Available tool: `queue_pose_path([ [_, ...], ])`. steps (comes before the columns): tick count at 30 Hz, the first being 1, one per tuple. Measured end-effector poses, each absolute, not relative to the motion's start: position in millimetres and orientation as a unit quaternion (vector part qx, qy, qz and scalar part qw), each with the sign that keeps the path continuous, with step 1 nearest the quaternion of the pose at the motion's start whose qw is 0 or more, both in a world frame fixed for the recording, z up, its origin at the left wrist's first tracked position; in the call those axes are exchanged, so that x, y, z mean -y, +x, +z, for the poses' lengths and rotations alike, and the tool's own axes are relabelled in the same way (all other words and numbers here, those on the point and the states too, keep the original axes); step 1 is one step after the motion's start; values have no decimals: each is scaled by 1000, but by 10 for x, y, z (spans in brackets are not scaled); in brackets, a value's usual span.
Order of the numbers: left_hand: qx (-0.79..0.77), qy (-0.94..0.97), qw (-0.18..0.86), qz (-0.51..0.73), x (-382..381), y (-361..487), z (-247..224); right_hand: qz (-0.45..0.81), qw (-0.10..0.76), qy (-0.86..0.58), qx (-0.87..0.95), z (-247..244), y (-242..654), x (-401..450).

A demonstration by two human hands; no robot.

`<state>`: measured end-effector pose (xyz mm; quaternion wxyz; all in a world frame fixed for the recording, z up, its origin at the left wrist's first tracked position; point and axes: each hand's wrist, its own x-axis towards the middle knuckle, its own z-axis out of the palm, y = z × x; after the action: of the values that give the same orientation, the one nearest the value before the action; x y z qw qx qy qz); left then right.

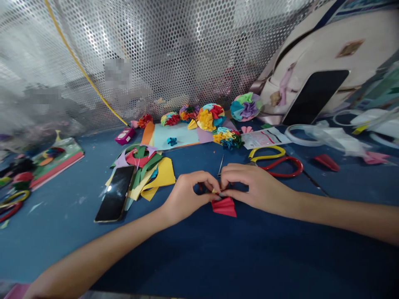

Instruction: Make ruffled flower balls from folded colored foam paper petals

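Just above the table, a red folded piece (225, 207), of felt or paper, hangs pleated from my fingertips. My left hand (190, 196) pinches its upper edge between thumb and forefinger. Close against it, my right hand (254, 186) is closed in a pinch on the same edge. A bit of yellow shows between the fingertips, and the fingers hide the rest of the gripped part. A thin needle-like sliver (221, 162) stands up behind the hands. Scissors with yellow and red handles (285, 167) lie beyond my right hand, their blades mostly hidden.
A dark phone (114, 195) rests on coloured scraps (162, 176) at left. Ruffled multicoloured balls (211, 117) line the back by coloured sheets (177, 135). Another phone (318, 95) leans on a pale backpack (324, 50). Tape rolls (304, 141) lie right; perforated metal mesh (174, 50) rises behind.
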<state>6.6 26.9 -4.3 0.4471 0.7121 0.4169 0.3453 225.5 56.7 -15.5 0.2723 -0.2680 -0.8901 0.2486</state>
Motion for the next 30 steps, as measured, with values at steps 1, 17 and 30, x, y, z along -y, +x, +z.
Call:
queue_pose_path([
  [1,-415,700,468,344,-277,58,-48,249,273,-267,890,-156,2258,-567],
  [17,-415,683,468,377,-242,53,-76,256,268,-268,889,-157,2282,-567],
  [30,-440,669,465,378,-219,15,-65,239,265,-252,899,-162,2300,-581],
])
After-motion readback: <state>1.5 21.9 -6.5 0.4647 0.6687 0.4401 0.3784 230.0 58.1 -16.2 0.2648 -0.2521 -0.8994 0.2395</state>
